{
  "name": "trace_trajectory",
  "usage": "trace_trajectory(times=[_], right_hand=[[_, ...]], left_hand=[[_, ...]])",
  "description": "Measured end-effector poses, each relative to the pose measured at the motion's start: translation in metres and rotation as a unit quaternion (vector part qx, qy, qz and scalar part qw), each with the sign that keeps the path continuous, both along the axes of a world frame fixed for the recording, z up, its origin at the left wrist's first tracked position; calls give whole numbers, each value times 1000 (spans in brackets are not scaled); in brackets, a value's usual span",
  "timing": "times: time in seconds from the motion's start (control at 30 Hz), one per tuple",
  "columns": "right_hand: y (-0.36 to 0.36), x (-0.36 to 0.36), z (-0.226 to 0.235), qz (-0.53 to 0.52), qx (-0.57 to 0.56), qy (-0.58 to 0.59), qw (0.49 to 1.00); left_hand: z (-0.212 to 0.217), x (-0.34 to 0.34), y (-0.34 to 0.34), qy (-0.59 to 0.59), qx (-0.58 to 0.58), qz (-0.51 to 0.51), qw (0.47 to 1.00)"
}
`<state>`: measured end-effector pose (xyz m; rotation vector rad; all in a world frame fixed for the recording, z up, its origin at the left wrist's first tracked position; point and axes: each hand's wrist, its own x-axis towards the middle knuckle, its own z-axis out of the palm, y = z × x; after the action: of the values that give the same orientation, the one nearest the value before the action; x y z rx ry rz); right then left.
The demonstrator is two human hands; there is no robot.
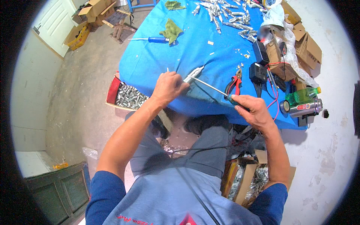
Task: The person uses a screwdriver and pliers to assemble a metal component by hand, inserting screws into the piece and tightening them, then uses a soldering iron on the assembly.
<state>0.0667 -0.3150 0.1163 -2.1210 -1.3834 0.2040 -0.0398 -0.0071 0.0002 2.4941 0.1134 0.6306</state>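
My right hand (pixel 255 110) is closed round the dark handle of a screwdriver (pixel 210 86). Its thin shaft slants up to the left, and the tip meets a slim silver metal part (pixel 195 73) near the table's front edge. My left hand (pixel 168 88) is closed at the near end of that part, with the fingers mostly hidden under the hand. A small pale tip pokes out above its knuckles; I cannot make out what it is. Right of the part lie pliers with red handles (pixel 237 83). Farther back are a blue-handled screwdriver (pixel 158 39) and a green cloth (pixel 171 31).
Several silver parts (pixel 236 18) are heaped across the blue-covered table (pixel 150 63). Black power adapters (pixel 258 73) with wires, a green bottle (pixel 303 95) and a steel flask (pixel 305 108) line the right edge. A box of small metal cylinders (pixel 131 96) sits below the left edge.
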Motion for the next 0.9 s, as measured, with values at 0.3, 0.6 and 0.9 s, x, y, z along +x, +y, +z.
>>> trace_trajectory(times=[0.3, 0.6, 0.9], right_hand=[[8, 20, 18, -61, -80, 196, 975], [-4, 12, -20, -203, -7, 518, 831], [-2, -15, -10, -25, 11, 21, 999]], left_hand=[[-1, -2, 4, 11, -15, -14, 1000], [4, -5, 8, 59, -43, -21, 997], [4, -3, 11, 62, -27, -15, 998]])
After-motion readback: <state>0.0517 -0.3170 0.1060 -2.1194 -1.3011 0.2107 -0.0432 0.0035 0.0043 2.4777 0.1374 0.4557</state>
